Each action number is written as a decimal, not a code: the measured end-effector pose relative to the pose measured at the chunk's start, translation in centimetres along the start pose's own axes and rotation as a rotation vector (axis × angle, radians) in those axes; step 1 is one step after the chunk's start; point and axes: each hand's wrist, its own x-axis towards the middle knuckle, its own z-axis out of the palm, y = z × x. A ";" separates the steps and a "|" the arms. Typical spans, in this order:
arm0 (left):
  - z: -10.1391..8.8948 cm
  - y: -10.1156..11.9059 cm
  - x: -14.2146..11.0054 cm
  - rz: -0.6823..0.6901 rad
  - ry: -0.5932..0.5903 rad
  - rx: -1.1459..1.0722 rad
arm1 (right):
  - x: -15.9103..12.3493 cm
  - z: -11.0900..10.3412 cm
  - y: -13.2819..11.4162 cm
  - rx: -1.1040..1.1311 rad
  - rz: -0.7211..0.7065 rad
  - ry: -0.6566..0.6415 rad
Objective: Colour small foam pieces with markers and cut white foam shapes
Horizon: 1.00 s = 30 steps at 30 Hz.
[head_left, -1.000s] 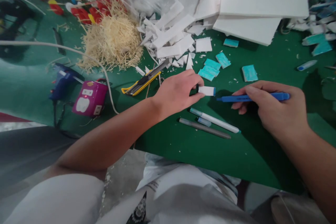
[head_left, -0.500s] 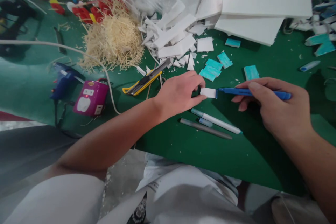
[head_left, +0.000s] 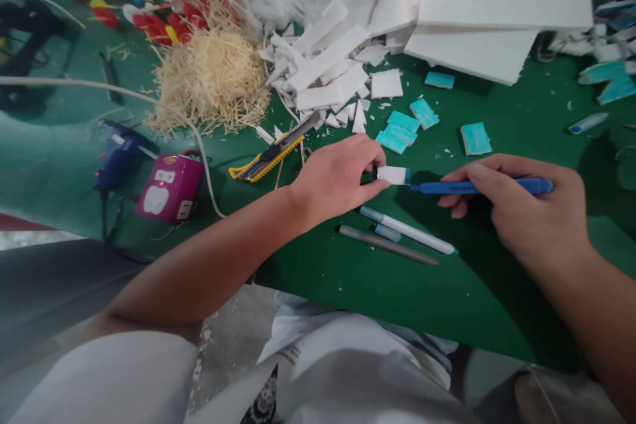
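Between the thumb and fingers of my left hand [head_left: 342,172] is a small white foam piece [head_left: 391,175], its right end coloured blue. My right hand [head_left: 534,202] grips a blue marker pen [head_left: 447,187], whose tip points left and lies close to that blue end; whether they touch I cannot tell. Below the hands lie a white pen with a teal tip [head_left: 410,230], a grey pen [head_left: 390,245] and a small pale blue cap [head_left: 387,232]. Above them rest several turquoise-coloured foam pieces [head_left: 400,129] and a white foam square [head_left: 386,84].
A yellow box cutter [head_left: 271,158] with its blade out lies left of my left hand. Further left are a blue glue gun [head_left: 116,152], a magenta power socket [head_left: 169,187] and a white cable [head_left: 199,136]. Wood sticks [head_left: 223,73], foam scraps [head_left: 330,79] and foam sheets [head_left: 501,10] fill the back.
The marker's tip has dropped slightly, from level with the foam piece's end to just below it. The blue band on that end looks a little fuller. My left hand keeps its hold.
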 end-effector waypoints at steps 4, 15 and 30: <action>0.0 0.0 0.0 0.001 -0.003 -0.010 | 0.0 0.1 -0.1 0.004 0.003 0.032; 0.0 0.1 0.3 -0.030 -0.016 -0.017 | -0.2 0.0 0.0 -0.038 0.006 0.011; -0.1 0.1 0.3 -0.048 -0.036 -0.017 | 0.9 -0.3 1.5 0.067 -0.084 -0.020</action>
